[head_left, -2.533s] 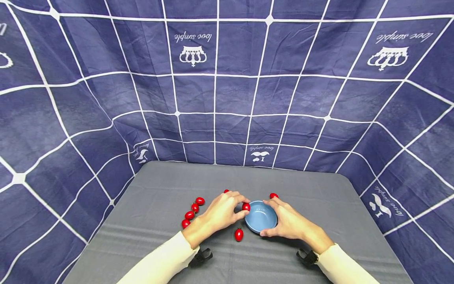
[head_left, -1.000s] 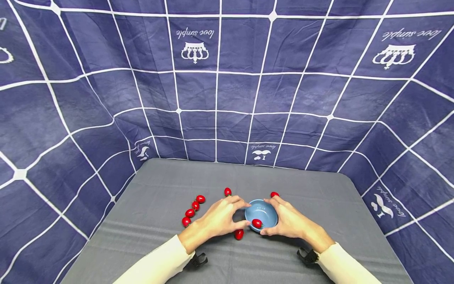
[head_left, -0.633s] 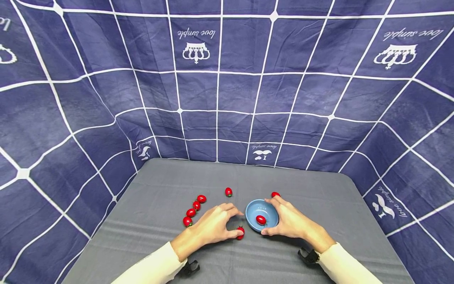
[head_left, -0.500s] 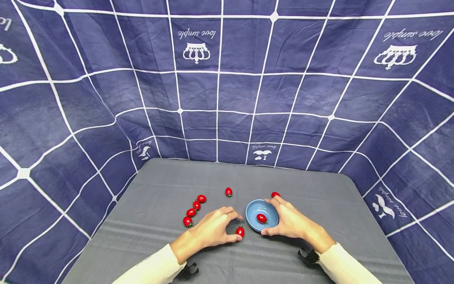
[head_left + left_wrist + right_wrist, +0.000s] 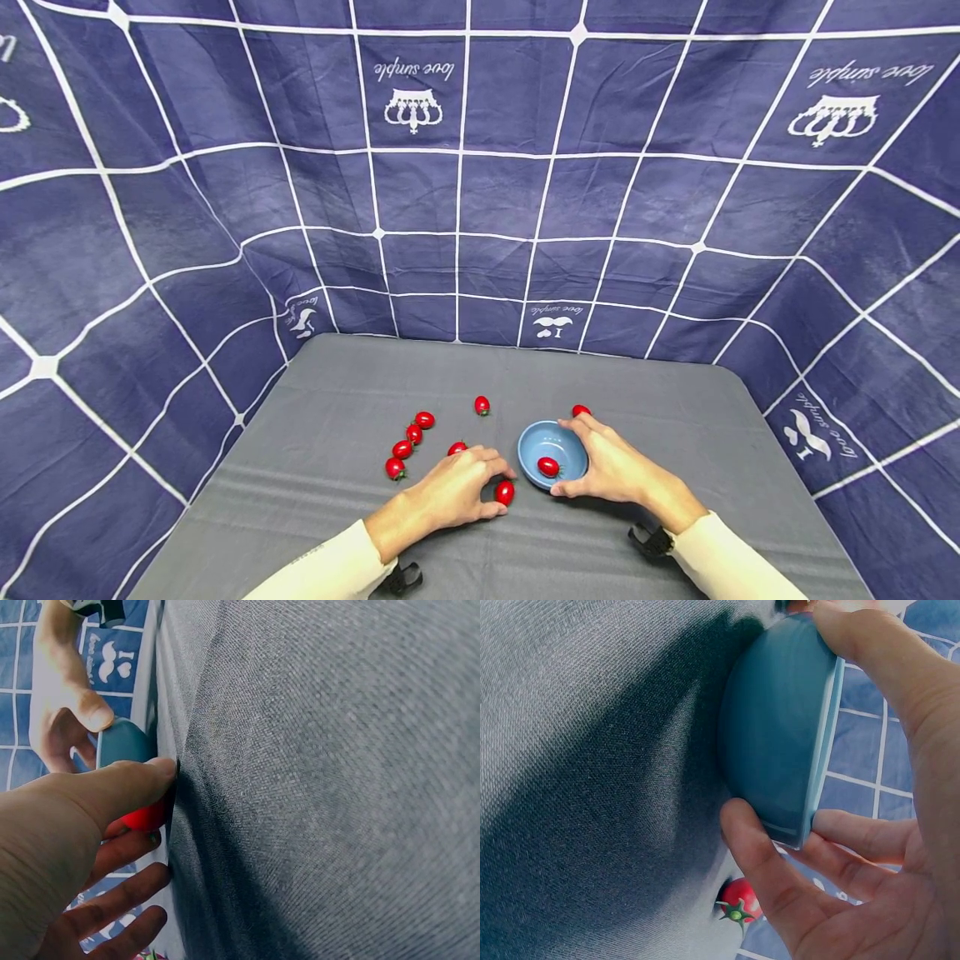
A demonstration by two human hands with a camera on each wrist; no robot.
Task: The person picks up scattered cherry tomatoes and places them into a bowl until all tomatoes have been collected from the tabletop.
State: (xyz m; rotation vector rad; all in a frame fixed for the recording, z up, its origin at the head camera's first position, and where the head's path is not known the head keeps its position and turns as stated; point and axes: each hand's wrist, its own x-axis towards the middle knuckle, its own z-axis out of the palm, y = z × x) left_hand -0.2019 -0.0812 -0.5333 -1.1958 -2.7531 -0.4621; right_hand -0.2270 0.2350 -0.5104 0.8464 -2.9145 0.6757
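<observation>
In the head view a small blue bowl (image 5: 534, 433) stands on the grey cloth with one cherry tomato (image 5: 548, 467) inside. My right hand (image 5: 617, 465) grips the bowl's right side, thumb at the near rim and fingers round the far side; the right wrist view shows the bowl (image 5: 776, 727) side-on. Left of the bowl, my left hand (image 5: 457, 490) has its thumb and index finger at either side of another cherry tomato (image 5: 505, 493). In the left wrist view the thumb partly hides that red tomato (image 5: 145, 817), with the other fingers spread below it.
Several cherry tomatoes (image 5: 402, 450) lie in a row at the left. One tomato (image 5: 482, 406) lies farther back, another tomato (image 5: 457, 448) is partly behind my left hand, and a tomato (image 5: 581, 411) sits behind the bowl. A blue gridded curtain (image 5: 495, 200) surrounds the grey table (image 5: 360, 375).
My left hand let a cherry tomato go into the bowl, moved left and toward me, and brought its thumb and index finger around another tomato. My right hand stays on the bowl.
</observation>
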